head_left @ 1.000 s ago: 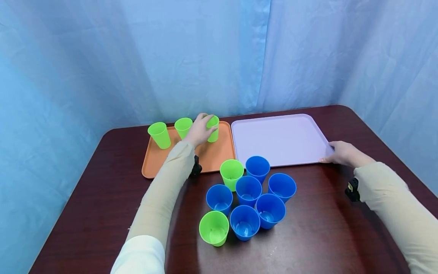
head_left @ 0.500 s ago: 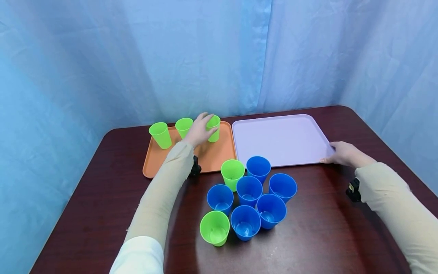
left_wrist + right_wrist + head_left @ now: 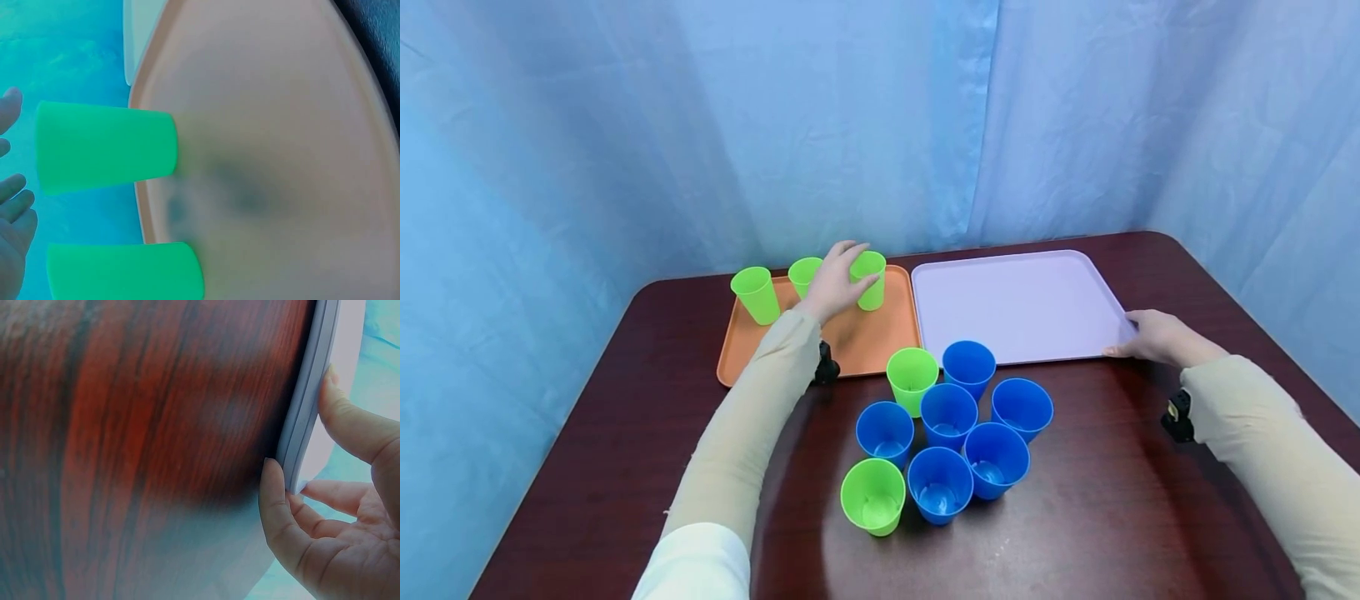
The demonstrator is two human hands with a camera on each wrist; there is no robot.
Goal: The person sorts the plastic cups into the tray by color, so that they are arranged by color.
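Fingers (image 3: 850,250) of your left hand (image 3: 835,283) are opened just off the green cup (image 3: 869,278) standing on the orange tray (image 3: 857,342) (right hand (image 3: 1153,336) pinches the purple tray (image 3: 1015,304) corner), so judge this cup placed; next, grasp another green cup (image 3: 912,379) on the table (image 3: 1075,517).

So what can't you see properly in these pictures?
- Middle green cup, head view: its lower part is hidden behind the left hand.
- Left hand, left wrist view: only fingertips show, cut off by the edge.
- Orange tray, left wrist view: blurred.
- Right hand, head view: fingertips hidden at the purple tray corner.
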